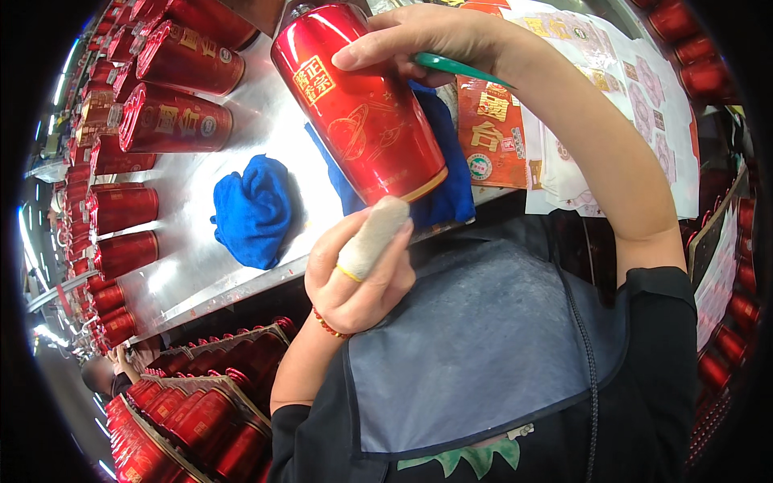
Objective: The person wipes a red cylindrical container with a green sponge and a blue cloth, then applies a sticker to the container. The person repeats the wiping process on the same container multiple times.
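Note:
A shiny red bottle (366,105) with gold decoration is tilted over the metal bench, its base toward me. Across its upper part, my right hand (431,40) is closed round it, the thumb lying on the front. A slim green tool (463,68) is tucked in that same hand; its tip is hidden. At the gold-rimmed base, my left hand (362,270) has its fingers curled and touching the bottle's lower edge. One of its fingers wears a pale cloth finger cover (374,237). Beneath the bottle lies a folded blue cloth (447,153).
A crumpled blue cloth (254,211) sits on the metal bench (181,278). Red bottles (177,118) line its left side. Printed label sheets (644,105) and a red printed sheet (491,133) lie at the right. Crates of red bottles (201,423) stand lower left, near another person (109,378).

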Available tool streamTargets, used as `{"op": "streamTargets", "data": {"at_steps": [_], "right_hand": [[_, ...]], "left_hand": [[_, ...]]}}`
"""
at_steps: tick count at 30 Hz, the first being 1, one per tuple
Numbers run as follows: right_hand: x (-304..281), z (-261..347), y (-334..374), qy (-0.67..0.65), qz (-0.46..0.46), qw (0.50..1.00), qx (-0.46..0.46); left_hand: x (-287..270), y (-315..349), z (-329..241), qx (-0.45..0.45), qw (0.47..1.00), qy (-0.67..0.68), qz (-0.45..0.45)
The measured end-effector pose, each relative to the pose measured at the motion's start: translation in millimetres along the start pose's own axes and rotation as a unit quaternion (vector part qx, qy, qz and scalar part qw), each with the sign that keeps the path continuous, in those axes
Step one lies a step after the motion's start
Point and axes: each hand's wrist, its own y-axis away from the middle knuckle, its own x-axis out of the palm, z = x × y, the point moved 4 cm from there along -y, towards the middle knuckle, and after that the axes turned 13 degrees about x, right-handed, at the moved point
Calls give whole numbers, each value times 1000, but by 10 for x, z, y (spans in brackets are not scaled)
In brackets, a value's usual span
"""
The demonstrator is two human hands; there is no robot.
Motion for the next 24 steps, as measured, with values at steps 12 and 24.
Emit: {"op": "streamTargets", "data": {"at_steps": [12, 24], "right_hand": [[-19, 72, 248, 9, 21, 997, 68], [102, 202, 112, 20, -1, 998, 63]], "left_hand": [[51, 55, 1, 19, 1000, -7, -16], [98, -148, -13, 40, 997, -24, 63]]}}
